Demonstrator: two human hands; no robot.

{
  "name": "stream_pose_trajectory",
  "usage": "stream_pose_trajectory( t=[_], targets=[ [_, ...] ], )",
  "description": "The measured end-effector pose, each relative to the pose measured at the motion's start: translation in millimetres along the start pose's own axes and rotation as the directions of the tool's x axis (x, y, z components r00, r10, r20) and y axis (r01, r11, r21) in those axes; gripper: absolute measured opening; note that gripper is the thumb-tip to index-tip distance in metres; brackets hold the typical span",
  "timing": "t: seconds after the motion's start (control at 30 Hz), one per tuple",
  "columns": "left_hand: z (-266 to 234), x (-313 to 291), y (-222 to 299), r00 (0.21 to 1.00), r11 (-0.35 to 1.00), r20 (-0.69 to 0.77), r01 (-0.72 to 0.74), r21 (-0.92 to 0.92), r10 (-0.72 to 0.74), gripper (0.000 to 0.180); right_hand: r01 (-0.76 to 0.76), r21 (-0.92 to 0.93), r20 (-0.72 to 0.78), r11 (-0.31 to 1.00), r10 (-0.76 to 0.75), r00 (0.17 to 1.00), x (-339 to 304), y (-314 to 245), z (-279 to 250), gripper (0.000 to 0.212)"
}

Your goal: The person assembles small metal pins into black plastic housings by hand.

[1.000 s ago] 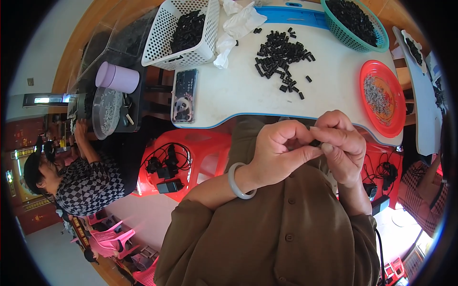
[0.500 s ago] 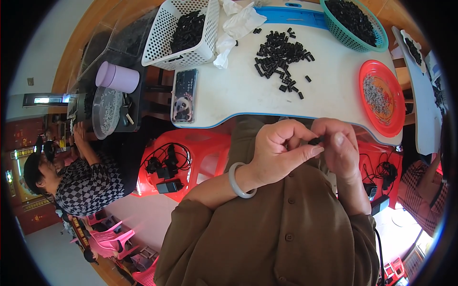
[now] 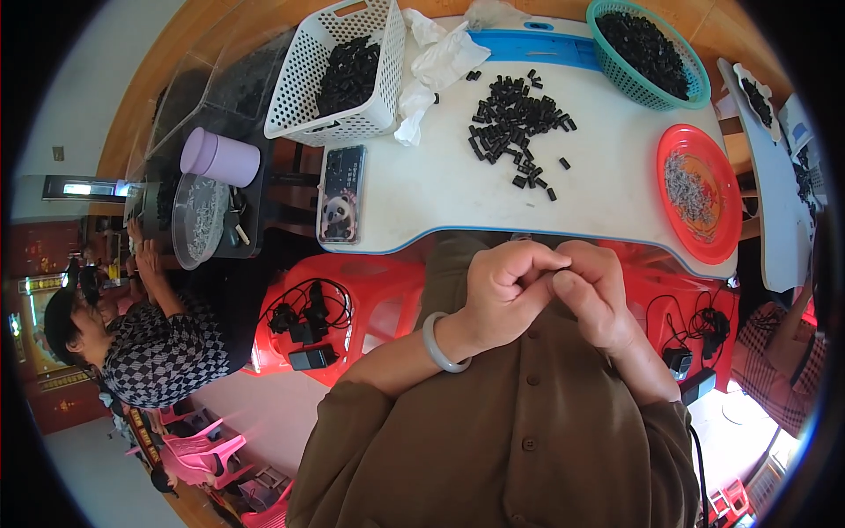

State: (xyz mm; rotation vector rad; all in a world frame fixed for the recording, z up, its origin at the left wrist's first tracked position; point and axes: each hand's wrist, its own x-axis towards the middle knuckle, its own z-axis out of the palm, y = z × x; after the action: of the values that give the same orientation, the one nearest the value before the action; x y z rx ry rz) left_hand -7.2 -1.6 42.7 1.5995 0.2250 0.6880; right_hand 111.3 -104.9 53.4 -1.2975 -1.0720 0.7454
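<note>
My left hand (image 3: 506, 292), with a pale bangle at the wrist, is closed in a pinch on a small black plastic piece (image 3: 560, 271), nearly all of it covered by fingers. Against it, my right hand (image 3: 598, 299) is also closed, thumb and fingertips meeting the left ones; what those fingers grip is hidden. Both hands are in front of my chest, below the table's near edge. On the white table (image 3: 414, 185) lies a loose pile of short black pieces (image 3: 518, 119). To the right, a red plate (image 3: 728, 216) holds many tiny silvery pieces (image 3: 691, 192).
A white perforated basket (image 3: 387, 97) and a green basket (image 3: 647, 92) hold more black pieces. Near the table's left edge lies a phone (image 3: 342, 194). A lilac container (image 3: 220, 157) and clear dish (image 3: 201, 220) stand farther left, by another person (image 3: 158, 343). Red stools (image 3: 378, 290) carry cables.
Both hands have moved slightly left and down and drawn together. The black piece, visible in the left pinch before, is now mostly covered. The right fingers have closed in against it.
</note>
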Motion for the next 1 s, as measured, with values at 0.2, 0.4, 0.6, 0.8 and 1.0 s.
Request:
stream_pose_trajectory(
  t=[0.2,0.4,0.6,0.8,1.0],
  targets=[
    [1.3,3.9,1.3,0.991,0.971,-0.062,-0.102,0.218,0.118,0.018,0.036,-0.068,-0.061,0.997,-0.040,0.997,3.6,2.9,1.7,0.017],
    [2.1,8.7,4.4,0.984,0.954,-0.059,-0.149,0.261,0.169,0.016,-0.034,0.073,-0.060,0.997,0.038,0.997,0.2,6.9,2.2,0.019],
    [3.1,11.5,8.1,0.993,0.966,-0.030,-0.107,0.234,0.117,0.014,-0.167,0.387,-0.075,0.907,0.211,0.974,-9.2,17.2,5.9,0.021],
    [4.4,9.4,6.3,0.996,0.972,-0.029,-0.071,0.224,0.079,0.012,-0.231,0.510,0.005,0.829,0.266,0.964,-10.2,16.9,4.9,0.022],
    [7.7,11.5,10.8,0.999,0.980,-0.035,0.000,0.200,0.007,0.013,-0.264,0.646,0.011,0.716,0.337,0.941,-11.2,15.6,8.3,0.022]
  ],
)
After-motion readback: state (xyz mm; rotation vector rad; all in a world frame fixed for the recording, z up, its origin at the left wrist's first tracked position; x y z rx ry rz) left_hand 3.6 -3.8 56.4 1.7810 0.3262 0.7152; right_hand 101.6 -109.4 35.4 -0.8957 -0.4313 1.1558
